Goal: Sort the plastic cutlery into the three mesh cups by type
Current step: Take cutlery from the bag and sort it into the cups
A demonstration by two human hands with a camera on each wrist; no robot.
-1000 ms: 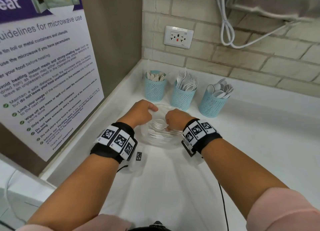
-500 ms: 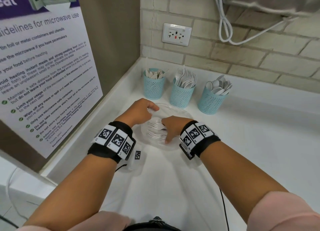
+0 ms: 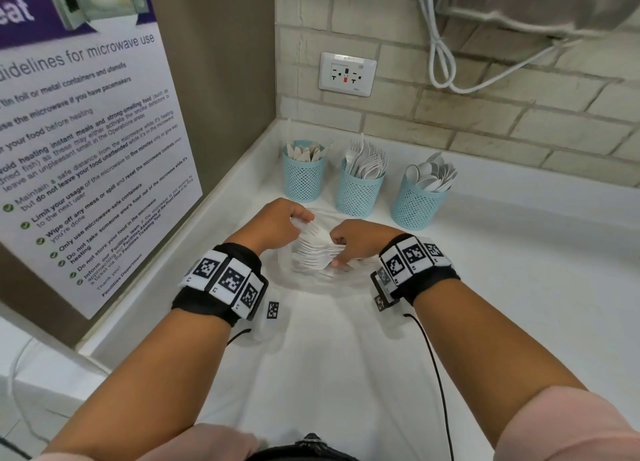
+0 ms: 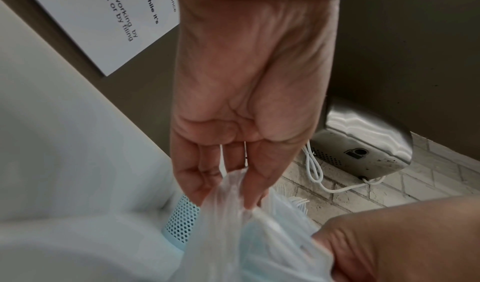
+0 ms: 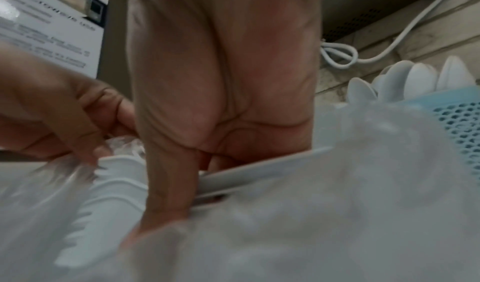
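Note:
A clear plastic bag (image 3: pixel 313 277) with a bundle of white forks (image 3: pixel 311 249) lies on the white counter (image 3: pixel 519 287) in front of three blue mesh cups. My left hand (image 3: pixel 300 218) pinches the bag's upper edge; the left wrist view shows its fingertips (image 4: pixel 249 196) on the film of the plastic bag (image 4: pixel 233 235). My right hand (image 3: pixel 338 253) is inside the bag's mouth and grips the fork bundle, its thumb (image 5: pixel 168 184) across the handles of the forks (image 5: pixel 259 169). The left cup (image 3: pixel 304 180) holds knives, the middle cup (image 3: pixel 358 194) forks, the right cup (image 3: pixel 415 204) spoons.
A poster panel (image 3: pixel 86 149) walls the left side and a brick wall (image 3: pixel 485 114) with a socket (image 3: pixel 347 74) closes the back. White cable (image 3: pixel 440 45) hangs from a metal unit (image 3: pixel 536 0) at the top right. Bare counter stretches right of the cups.
My right hand has gone deeper into the bag and gathered the forks into its grip. My left hand has kept hold of the bag's edge.

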